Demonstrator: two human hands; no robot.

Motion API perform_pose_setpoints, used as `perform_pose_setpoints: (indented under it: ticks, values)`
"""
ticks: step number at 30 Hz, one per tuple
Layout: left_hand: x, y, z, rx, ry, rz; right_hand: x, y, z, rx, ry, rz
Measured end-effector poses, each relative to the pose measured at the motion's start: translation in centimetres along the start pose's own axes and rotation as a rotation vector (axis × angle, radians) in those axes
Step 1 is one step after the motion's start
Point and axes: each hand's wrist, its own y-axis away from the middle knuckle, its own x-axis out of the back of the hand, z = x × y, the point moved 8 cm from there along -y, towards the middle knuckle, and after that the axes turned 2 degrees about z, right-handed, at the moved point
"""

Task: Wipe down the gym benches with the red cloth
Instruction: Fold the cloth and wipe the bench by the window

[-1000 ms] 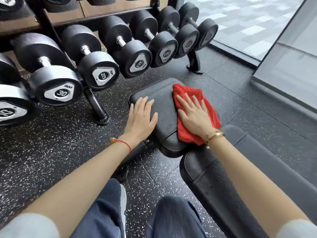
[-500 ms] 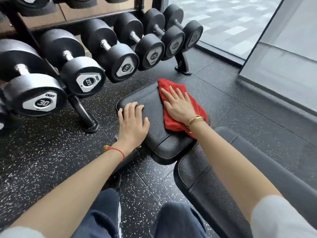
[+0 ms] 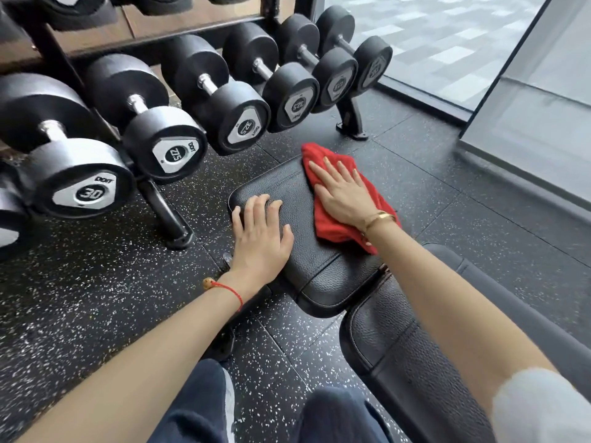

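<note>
Cloth: we find the red cloth (image 3: pixel 332 215) lying flat on the far right part of the seat pad (image 3: pixel 307 251), its outer edge hanging past the pad's right side.
Right hand: our right hand (image 3: pixel 343 195) lies palm down on the cloth, fingers (image 3: pixel 323 174) spread and straight, pressing it to the pad and not clutching it.
Left hand: our left hand (image 3: pixel 260 238) rests flat on the near left part of the same pad, fingers released and holding nothing, seemingly as a brace.
Covered so far: we judge the wipe to be in hand on the seat pad only; the leather shows no wet or dry streaks, so we cannot tell how much of it has been passed over.
Left on this bench: the pad's left half under our bare hand, and the long back pad (image 3: pixel 415 362) beside us, which the cloth does not touch.
Other benches: none in view, so we cannot say how many are left.
Surroundings: the dumbbell rack (image 3: pixel 166 212) stands just beyond the seat.
</note>
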Motion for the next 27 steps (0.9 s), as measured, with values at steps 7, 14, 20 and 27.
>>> perform_pose_setpoints:
  ticks: [7,14,20,27]
  values:
    - [-0.2,0.0,-0.1,0.007,0.001,0.025,-1.3,3.5,-4.2,0.283,-0.008,-0.006]
    - [-0.1,0.0,-0.1,0.011,0.000,0.028,0.0,0.0,0.5,0.058,-0.016,-0.001]
    - [0.1,0.2,0.1,0.023,0.007,0.021,-0.2,2.0,-1.1,0.021,-0.014,0.006]
    - [0.2,0.3,0.1,0.025,0.029,0.037,-1.2,12.8,-2.6,0.215,0.042,0.056]
